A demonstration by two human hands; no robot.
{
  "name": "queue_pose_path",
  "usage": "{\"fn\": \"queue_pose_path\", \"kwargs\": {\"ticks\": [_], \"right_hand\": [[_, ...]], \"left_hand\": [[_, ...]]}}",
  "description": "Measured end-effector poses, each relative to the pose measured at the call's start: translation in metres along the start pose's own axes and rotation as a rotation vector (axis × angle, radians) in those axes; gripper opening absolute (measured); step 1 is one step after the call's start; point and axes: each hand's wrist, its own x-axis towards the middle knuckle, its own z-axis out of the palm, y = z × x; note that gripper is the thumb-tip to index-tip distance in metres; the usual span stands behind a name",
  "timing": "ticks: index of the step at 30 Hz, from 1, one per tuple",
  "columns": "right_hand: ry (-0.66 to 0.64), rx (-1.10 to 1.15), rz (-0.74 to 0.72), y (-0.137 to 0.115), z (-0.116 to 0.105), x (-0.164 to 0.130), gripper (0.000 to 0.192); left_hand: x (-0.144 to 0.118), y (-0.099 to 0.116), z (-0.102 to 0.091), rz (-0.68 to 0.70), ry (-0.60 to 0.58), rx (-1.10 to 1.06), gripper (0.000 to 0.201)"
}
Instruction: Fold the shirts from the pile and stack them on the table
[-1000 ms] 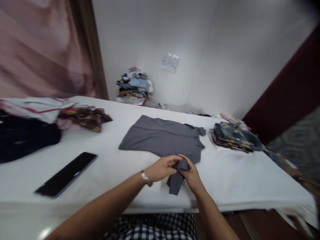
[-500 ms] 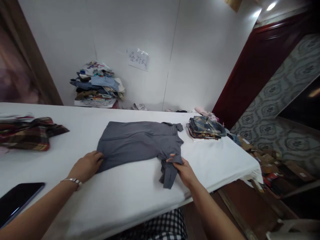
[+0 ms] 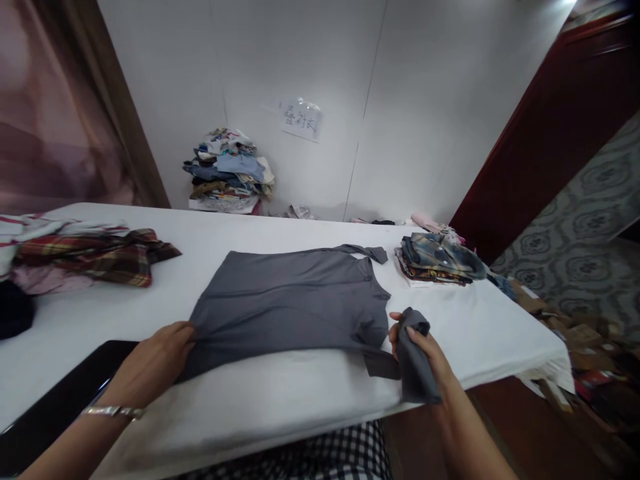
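On the white table (image 3: 280, 407), the grey shirt (image 3: 295, 307) lies flat between your hands. Your left hand (image 3: 153, 363) pinches its near hem corner; your right hand (image 3: 425, 353) is closed around its sleeve (image 3: 413, 363), lifted off the table edge.

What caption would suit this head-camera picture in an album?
Left hand pins the grey shirt at its hem on a white table; right hand lifts its sleeve.

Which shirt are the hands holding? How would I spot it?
Find the white table. The grey shirt lies flat in its middle, the left hand on its near corner and the right hand gripping a sleeve. It is plain grey; the plaid pile and folded stack beside it are patterned.
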Motion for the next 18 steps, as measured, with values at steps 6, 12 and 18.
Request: {"fn": "queue_pose_path", "kwargs": {"ticks": [6, 12, 18], "right_hand": [[0.025, -0.07, 0.044, 0.004, 0.011, -0.002, 0.053], [0.092, -0.45, -0.118, 0.007, 0.006, 0.014, 0.051], [0.074, -0.309, -0.027, 0.013, -0.004, 0.0, 0.05]], "left_hand": [[-0.018, -0.002, 0.015, 0.146, 0.028, -0.193, 0.056], [-0.023, -0.016, 0.022, 0.136, -0.017, -0.183, 0.041], [-0.025, -0.026, 0.025, 0.149, 0.061, -0.201, 0.037]]}}
